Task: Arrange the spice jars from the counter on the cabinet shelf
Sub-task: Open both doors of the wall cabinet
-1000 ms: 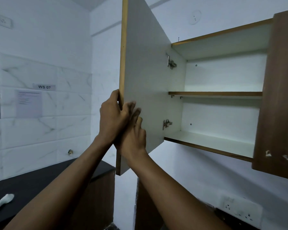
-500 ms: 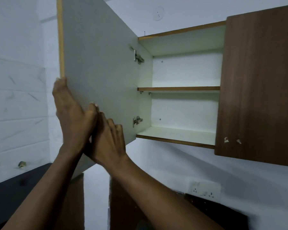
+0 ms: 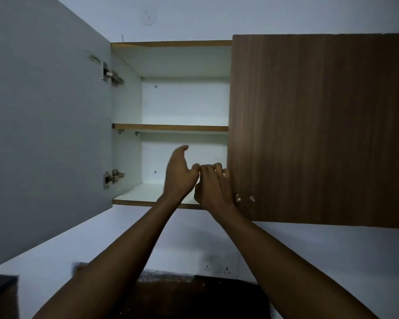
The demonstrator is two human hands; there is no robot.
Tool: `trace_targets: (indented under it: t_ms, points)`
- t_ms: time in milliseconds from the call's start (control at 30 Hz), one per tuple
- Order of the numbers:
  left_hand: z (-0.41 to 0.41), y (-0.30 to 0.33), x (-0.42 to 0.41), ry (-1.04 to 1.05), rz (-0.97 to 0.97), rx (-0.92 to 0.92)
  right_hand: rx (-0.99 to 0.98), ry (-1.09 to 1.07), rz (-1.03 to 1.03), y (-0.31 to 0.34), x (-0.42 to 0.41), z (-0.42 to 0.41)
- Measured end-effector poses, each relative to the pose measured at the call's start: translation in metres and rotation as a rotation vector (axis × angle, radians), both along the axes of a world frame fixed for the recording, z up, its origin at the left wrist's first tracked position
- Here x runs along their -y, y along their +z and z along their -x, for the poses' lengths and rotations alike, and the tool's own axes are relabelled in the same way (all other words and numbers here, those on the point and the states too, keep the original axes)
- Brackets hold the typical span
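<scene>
The wall cabinet stands with its left door point(image 3: 44, 125) swung fully open and its right door point(image 3: 318, 130) closed. Inside, the middle shelf point(image 3: 171, 128) and the bottom shelf point(image 3: 138, 194) hold nothing. My left hand point(image 3: 179, 178) is raised in front of the lower compartment, fingers apart, holding nothing. My right hand point(image 3: 213, 185) is beside it, its fingers curled around the left edge of the closed brown door. No spice jars are in view.
Below the cabinet is a white wall with a double socket point(image 3: 217, 269). A dark counter point(image 3: 194, 295) runs under it, partly hidden by my forearms. A black counter corner point(image 3: 0, 284) shows at the far left.
Both hands have left the left door, which has swung wide open. They have moved right to the cabinet opening, the right hand now on the closed door's edge. The view has turned right.
</scene>
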State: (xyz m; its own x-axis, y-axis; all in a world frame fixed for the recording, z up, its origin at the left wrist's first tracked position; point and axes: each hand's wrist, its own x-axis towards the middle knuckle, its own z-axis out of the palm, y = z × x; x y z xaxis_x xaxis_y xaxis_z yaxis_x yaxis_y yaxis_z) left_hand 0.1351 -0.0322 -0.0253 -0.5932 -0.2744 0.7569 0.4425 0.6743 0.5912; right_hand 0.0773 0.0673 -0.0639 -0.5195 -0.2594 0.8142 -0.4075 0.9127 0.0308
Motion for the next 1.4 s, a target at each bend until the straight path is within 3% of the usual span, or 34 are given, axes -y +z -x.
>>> trace_targets:
  t_ms: [100, 200, 400, 567, 700, 833, 933, 1067, 1233, 1400]
  points:
    - [0.037, 0.010, -0.032, -0.133, -0.078, 0.078, -0.011, -0.104, 0.038, 0.009, -0.013, 0.027]
    - [0.062, 0.019, -0.054, -0.246, -0.170, 0.153, 0.121, -0.212, 0.007, 0.014, -0.020, 0.050]
    - [0.089, 0.029, -0.065, -0.421, -0.359, 0.263, -0.029, -0.247, 0.061, 0.014, -0.036, 0.044]
    - [0.080, 0.027, -0.073, -0.425, -0.336, 0.182, -0.008, -0.193, 0.161, 0.005, -0.044, 0.028]
    - [0.054, 0.034, -0.088, -0.347, -0.260, 0.073, 0.058, -0.267, 0.177, 0.013, -0.053, 0.013]
    - [0.014, 0.037, -0.110, -0.272, -0.201, -0.026, -0.174, -0.343, 0.246, 0.018, -0.074, -0.034]
    - [-0.017, 0.036, -0.133, -0.258, -0.145, -0.108, -0.209, -0.313, 0.274, 0.021, -0.096, -0.066]
    - [-0.058, 0.034, -0.169, -0.285, -0.079, -0.156, -0.245, -0.097, 0.443, 0.017, -0.139, -0.116]
    - [-0.097, 0.033, -0.231, -0.404, -0.005, -0.246, 0.028, 0.033, 0.754, 0.015, -0.206, -0.157]
    - [-0.127, 0.034, -0.295, -0.505, 0.064, -0.356, -0.274, -0.093, 0.608, 0.009, -0.265, -0.210]
